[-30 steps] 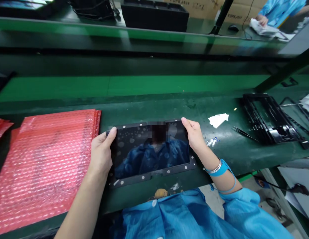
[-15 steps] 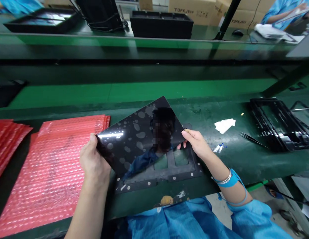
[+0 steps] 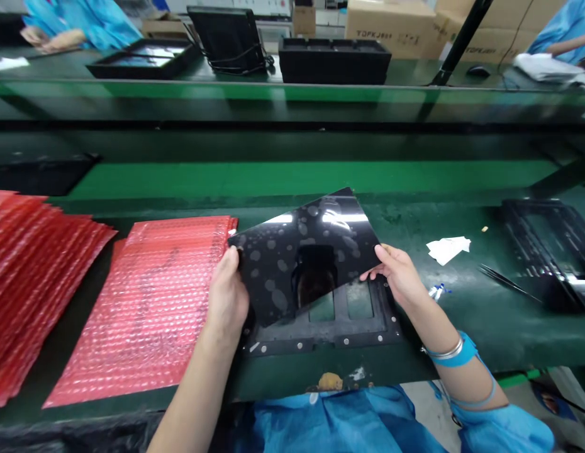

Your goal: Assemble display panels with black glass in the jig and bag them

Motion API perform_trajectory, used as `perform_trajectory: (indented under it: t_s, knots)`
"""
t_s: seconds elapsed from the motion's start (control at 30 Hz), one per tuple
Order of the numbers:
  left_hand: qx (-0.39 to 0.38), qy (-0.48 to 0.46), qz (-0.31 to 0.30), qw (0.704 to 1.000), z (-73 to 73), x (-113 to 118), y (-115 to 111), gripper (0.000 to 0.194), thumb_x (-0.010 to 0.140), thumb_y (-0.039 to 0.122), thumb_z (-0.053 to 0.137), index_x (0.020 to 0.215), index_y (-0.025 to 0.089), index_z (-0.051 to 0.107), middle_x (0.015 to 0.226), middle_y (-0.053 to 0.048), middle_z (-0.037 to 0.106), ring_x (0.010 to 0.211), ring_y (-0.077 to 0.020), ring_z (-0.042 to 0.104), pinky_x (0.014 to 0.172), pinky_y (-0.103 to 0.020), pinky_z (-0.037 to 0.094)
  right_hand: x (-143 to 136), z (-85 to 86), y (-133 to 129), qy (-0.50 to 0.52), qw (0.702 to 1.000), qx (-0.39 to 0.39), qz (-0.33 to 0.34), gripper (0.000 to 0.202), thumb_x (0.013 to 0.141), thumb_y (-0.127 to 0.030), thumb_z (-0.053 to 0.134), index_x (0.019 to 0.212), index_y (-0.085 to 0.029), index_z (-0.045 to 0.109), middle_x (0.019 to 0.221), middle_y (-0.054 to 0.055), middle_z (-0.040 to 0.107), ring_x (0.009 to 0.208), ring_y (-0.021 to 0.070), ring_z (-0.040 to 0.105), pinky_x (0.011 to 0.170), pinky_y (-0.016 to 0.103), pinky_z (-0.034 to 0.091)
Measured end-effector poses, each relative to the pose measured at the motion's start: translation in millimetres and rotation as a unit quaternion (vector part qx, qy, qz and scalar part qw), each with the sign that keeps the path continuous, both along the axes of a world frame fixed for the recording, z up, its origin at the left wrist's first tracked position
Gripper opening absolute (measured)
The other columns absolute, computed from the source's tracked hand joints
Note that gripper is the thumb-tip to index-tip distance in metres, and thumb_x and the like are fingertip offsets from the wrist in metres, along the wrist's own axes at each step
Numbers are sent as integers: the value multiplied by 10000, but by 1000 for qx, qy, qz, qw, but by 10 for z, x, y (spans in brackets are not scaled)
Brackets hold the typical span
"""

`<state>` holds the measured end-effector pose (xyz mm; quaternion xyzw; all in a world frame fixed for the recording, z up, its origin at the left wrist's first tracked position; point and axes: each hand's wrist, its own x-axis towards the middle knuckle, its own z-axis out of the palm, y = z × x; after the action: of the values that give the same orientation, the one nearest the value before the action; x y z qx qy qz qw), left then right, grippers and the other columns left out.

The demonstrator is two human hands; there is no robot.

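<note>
A glossy black panel [image 3: 283, 270] with smudge-like spots is held tilted between my two hands. My left hand [image 3: 229, 292] grips its left edge, the thumb near the upper left corner. On the right edge, my right hand [image 3: 399, 270] pinches the panel with the thumb on top and fingers below. Beneath the panel, a dark frame [image 3: 323, 330] with rectangular openings and round metallic dots along its border lies on the green table; the panel hides its upper left part. Red bubble-wrap pouches [image 3: 151, 302] lie left of my left hand.
More red pouches [image 3: 33, 270] are piled at the far left. To the right are white paper [image 3: 448, 249], tweezers [image 3: 509, 282], small blue-white pieces [image 3: 438, 291] and black frames [image 3: 551, 251]. Black trays [image 3: 334, 61] and a monitor [image 3: 229, 38] stand across the bench, with people in blue behind.
The view has swung left, so the bench items appear further right. The panel is still in both my hands, and its tilt has changed, with different reflections on its surface.
</note>
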<state>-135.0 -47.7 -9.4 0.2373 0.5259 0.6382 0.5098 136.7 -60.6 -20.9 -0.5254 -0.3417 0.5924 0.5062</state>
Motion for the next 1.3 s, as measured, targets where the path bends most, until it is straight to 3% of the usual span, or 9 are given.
perform_trajectory:
  t_s: [0.17, 0.27, 0.6, 0.73, 0.83, 0.93, 1.07, 1.2, 1.3]
  knots:
    - [-15, 11, -206, 978, 89, 110, -80, 379, 596, 403, 885, 759, 163, 641, 775, -41, 742, 707, -204, 719, 582, -259, 563, 112, -37, 57, -9, 996, 16, -91, 560, 538, -684, 815, 663, -215, 537, 570, -17, 617, 451, 160, 639, 422, 250, 397]
    - [-25, 42, -273, 961, 122, 133, -108, 354, 610, 311, 876, 826, 146, 649, 718, -65, 736, 645, -226, 718, 498, -253, 517, 144, -57, 81, -26, 994, 29, -100, 552, 578, -703, 781, 679, -221, 533, 591, -3, 633, 464, 168, 647, 419, 262, 399]
    - [-4, 64, -230, 971, 112, 164, -204, 379, 671, 403, 830, 868, 127, 663, 689, -84, 742, 517, -204, 692, 486, -261, 521, 176, -49, 163, -34, 998, 15, -47, 601, 520, -716, 811, 670, -231, 490, 493, -38, 558, 430, 160, 614, 408, 243, 364]
    - [23, 37, -209, 977, 201, 88, -221, 320, 728, 396, 788, 881, 158, 638, 786, -91, 769, 557, -204, 709, 522, -266, 525, 90, 67, 481, -43, 998, 22, -28, 557, 556, -685, 811, 654, -223, 516, 460, -21, 557, 414, 151, 575, 402, 250, 366]
    - [56, -8, -185, 981, 243, -17, -204, 473, 753, 450, 756, 1111, 201, 572, 972, -116, 782, 738, -252, 754, 604, -296, 540, -55, 200, 913, -47, 998, 26, -26, 449, 695, -590, 778, 682, -215, 532, 502, -6, 598, 418, 130, 551, 423, 247, 400]
    - [62, -16, -181, 981, 247, -83, -190, 646, 760, 455, 737, 1296, 199, 482, 1048, -134, 769, 838, -267, 752, 653, -309, 534, -208, 294, 1391, -61, 997, 20, -40, 349, 837, -496, 694, 719, -211, 531, 582, 13, 655, 456, 110, 556, 456, 230, 436]
    - [24, -3, -221, 975, 217, -87, -195, 466, 783, 385, 707, 1161, 135, 597, 913, -136, 773, 750, -224, 726, 616, -272, 495, -272, 290, 1826, -123, 989, -14, -75, 283, 950, -433, 578, 848, -170, 590, 751, 32, 695, 579, 102, 600, 553, 233, 506]
    - [27, -4, -251, 968, 187, -90, -213, 326, 787, 378, 697, 1010, 142, 670, 814, -119, 764, 689, -209, 704, 593, -266, 471, -112, 222, 1919, -219, 968, -57, -107, 346, 952, -401, 595, 1201, -162, 602, 1149, 74, 651, 949, 181, 657, 813, 383, 576]
    - [33, -3, -256, 966, 183, -105, -226, 286, 799, 381, 690, 977, 158, 694, 805, -110, 761, 689, -210, 701, 606, -275, 469, 95, 219, 1841, -306, 940, -66, -134, 383, 946, -393, 605, 1263, -179, 578, 1260, 90, 612, 1062, 215, 634, 898, 441, 556]
